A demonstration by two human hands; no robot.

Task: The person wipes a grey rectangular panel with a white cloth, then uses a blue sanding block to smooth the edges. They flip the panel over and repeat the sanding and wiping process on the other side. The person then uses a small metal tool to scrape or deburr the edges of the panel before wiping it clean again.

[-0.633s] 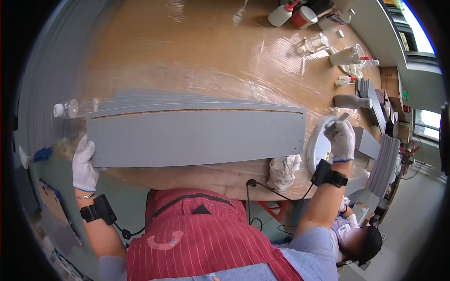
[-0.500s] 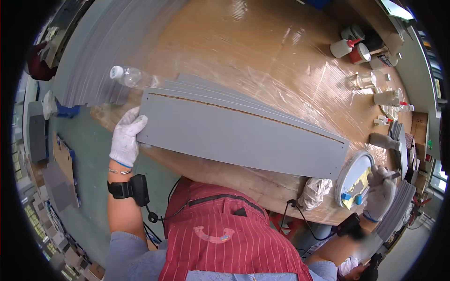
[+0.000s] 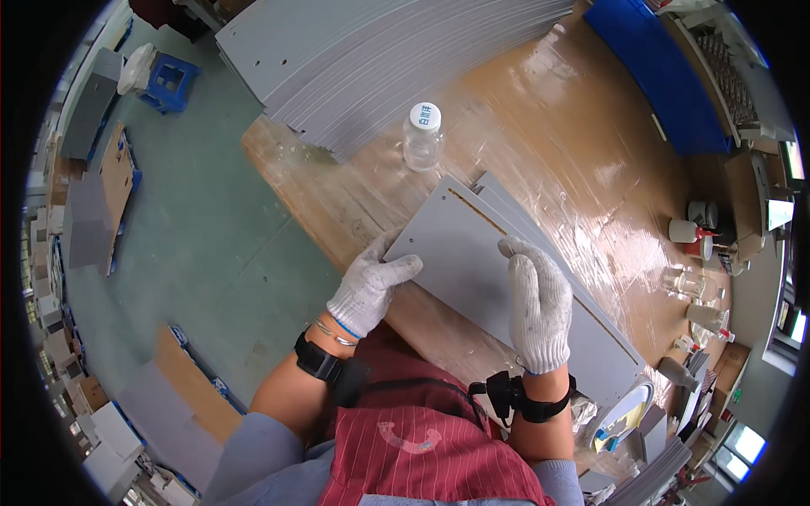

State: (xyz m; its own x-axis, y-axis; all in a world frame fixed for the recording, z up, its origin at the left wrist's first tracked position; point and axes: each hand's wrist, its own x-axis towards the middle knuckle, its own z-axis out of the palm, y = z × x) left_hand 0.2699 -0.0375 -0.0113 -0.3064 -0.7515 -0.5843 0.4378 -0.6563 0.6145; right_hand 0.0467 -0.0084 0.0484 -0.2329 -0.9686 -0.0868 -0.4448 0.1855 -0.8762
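A long grey panel (image 3: 468, 261) with a brown groove along its far edge lies slanted across the table, over a few similar grey panels (image 3: 515, 207). My left hand (image 3: 375, 282), in a white knit glove, grips the panel's left end with the thumb on top. Above the panel, beside the left part of the groove, is my right hand (image 3: 540, 299), also gloved. Its fingers are closed together; a small greyish thing at the fingertips is too hidden to name. A clear plastic bottle (image 3: 423, 143) with a white cap stands beyond the panel.
A tall stack of grey panels (image 3: 363, 72) fills the far left of the film-covered table (image 3: 557, 93). Bottles and tubs (image 3: 704, 316) line the right side. A round lid (image 3: 620, 413) with blue bits lies at the near right. A blue stool (image 3: 169, 82) stands on the floor.
My right hand has moved from beside the round lid to above the panel's groove. The view has turned, and my left hand still holds the panel's left end.
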